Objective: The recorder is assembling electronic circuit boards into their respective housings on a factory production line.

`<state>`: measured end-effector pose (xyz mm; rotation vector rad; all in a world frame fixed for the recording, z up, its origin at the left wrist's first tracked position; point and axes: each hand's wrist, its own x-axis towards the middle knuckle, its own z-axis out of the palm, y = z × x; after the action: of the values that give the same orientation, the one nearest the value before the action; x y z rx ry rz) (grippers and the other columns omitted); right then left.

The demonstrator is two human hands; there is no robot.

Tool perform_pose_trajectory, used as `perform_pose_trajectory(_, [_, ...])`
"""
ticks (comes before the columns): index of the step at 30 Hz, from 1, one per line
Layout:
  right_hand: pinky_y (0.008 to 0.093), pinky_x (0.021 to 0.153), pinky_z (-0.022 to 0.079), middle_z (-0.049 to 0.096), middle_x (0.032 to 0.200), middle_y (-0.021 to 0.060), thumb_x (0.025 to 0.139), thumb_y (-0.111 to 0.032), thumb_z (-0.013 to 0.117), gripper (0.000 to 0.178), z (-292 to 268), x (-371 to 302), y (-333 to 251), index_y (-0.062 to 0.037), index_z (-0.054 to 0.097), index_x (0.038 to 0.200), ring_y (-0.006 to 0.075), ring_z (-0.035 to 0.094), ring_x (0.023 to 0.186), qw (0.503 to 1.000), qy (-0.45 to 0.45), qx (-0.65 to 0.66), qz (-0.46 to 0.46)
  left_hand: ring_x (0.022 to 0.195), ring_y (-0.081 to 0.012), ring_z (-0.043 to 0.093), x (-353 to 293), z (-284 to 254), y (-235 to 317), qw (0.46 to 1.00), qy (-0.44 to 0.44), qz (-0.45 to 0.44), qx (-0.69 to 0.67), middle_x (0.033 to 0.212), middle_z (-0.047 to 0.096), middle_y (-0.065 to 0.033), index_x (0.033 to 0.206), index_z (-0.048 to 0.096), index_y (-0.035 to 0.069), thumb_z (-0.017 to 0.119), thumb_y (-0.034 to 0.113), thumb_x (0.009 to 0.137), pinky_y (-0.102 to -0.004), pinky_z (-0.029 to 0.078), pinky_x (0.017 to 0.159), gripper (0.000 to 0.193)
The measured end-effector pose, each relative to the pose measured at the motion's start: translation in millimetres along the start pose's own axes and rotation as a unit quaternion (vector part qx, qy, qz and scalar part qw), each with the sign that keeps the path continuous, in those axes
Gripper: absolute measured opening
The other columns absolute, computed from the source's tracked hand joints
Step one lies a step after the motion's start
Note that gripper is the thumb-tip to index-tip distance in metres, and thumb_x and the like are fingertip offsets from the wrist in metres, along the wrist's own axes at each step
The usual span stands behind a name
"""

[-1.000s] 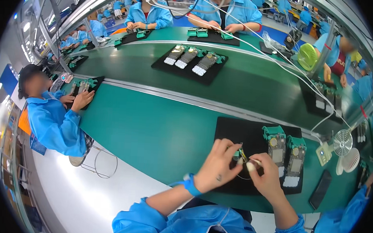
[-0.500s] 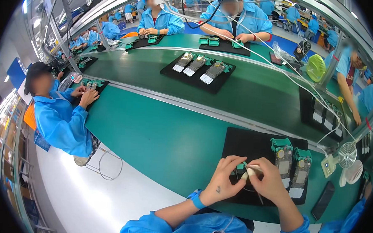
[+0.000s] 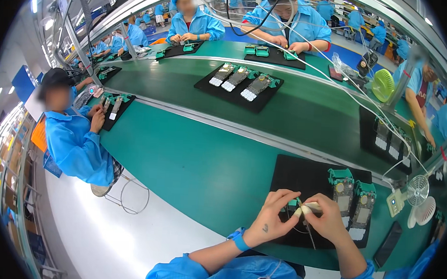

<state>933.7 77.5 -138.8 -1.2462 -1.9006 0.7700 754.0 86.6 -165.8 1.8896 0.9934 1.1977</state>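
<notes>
Over a black mat [image 3: 295, 168] on the green bench, my two hands meet with the fingertips close together. My left hand [image 3: 272, 220] is closed in a pinch at a small green holder [image 3: 293, 204], mostly hidden behind the fingers. Also pinching, my right hand [image 3: 330, 221] has a thin rod-like tool [image 3: 310, 236] slanting down below its fingers; its exact kind is unclear. Pale covers show on the thumb tips. Right of my hands, two circuit boards, a left one [image 3: 343, 196] and a right one [image 3: 362, 210], lie in green holders on the mat.
A dark phone [image 3: 389, 243] and a small fan [image 3: 417, 190] are at the right, with white cables hanging nearby. Beyond a metal rail, the belt [image 3: 185, 92] carries a mat with three boards. A co-worker [image 3: 77, 142] sits at the left; others work across.
My hands stay pinched together, with the right fingers shifted slightly and the rod at a different slant. The view has moved a little. The left co-worker's hands have drawn back from one board.
</notes>
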Motion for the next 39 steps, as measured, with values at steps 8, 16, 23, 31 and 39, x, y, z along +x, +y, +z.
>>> perform_pose_trajectory(8, [0.0268,0.064,0.047,0.061,0.083,0.0077,0.074,-0.001,0.063,0.015,-4.2,0.9,6.3,-0.0009,0.058,0.088,0.0176,0.061,0.074,0.999,-0.03,0.033,-0.009,0.1,-0.0276,0.052,-2.9,-0.5,1.1,1.0,-0.007,-0.011,-0.022,0.109,0.056,-0.0123,0.115,0.057,0.002,0.063,0.005,0.07,-0.0343,0.042,0.088,0.045])
perform_pose_trajectory(16, [0.0253,0.064,0.047,0.06,0.083,0.0072,0.073,0.0,0.064,0.015,-3.7,1.6,14.1,-0.0013,0.059,0.087,0.017,0.06,0.074,0.998,-0.043,0.055,-0.007,0.098,-0.0278,0.052,-2.8,3.2,-3.9,1.0,0.006,0.002,-0.023,0.108,0.056,-0.0119,0.113,0.058,0.002,0.063,0.004,0.071,-0.0343,0.042,0.088,0.043])
perform_pose_trajectory(23, [0.0265,0.064,0.049,0.06,0.084,0.0079,0.07,-0.001,0.067,0.022,0.9,-5.1,18.1,-0.0006,0.06,0.09,0.0173,0.061,0.073,0.998,0.008,0.053,-0.012,0.099,-0.0276,0.052,-2.1,6.4,-6.0,1.0,0.012,0.011,-0.019,0.108,0.056,-0.0118,0.113,0.058,0.003,0.063,0.004,0.071,-0.0346,0.042,0.088,0.042])
perform_pose_trajectory(31, [0.0292,0.063,0.046,0.057,0.083,0.0095,0.072,0.002,0.062,0.017,-10.1,2.6,10.1,-0.0019,0.058,0.087,0.0227,0.058,0.075,0.997,-0.044,-0.007,-0.055,0.1,-0.0275,0.051,-2.9,9.9,-10.4,1.0,0.009,0.017,-0.022,0.109,0.056,-0.0119,0.113,0.058,0.003,0.063,0.004,0.072,-0.0344,0.042,0.088,0.041])
perform_pose_trajectory(39, [0.0313,0.062,0.045,0.056,0.084,0.0113,0.074,0.008,0.059,0.017,-0.5,-0.2,15.0,-0.0009,0.056,0.088,0.0248,0.057,0.073,0.996,-0.002,-0.042,-0.081,0.101,-0.0269,0.049,-0.3,4.9,-15.2,0.999,-0.03,0.032,-0.028,0.109,0.054,-0.011,0.114,0.057,0.003,0.062,0.004,0.074,-0.0341,0.04,0.089,0.04])
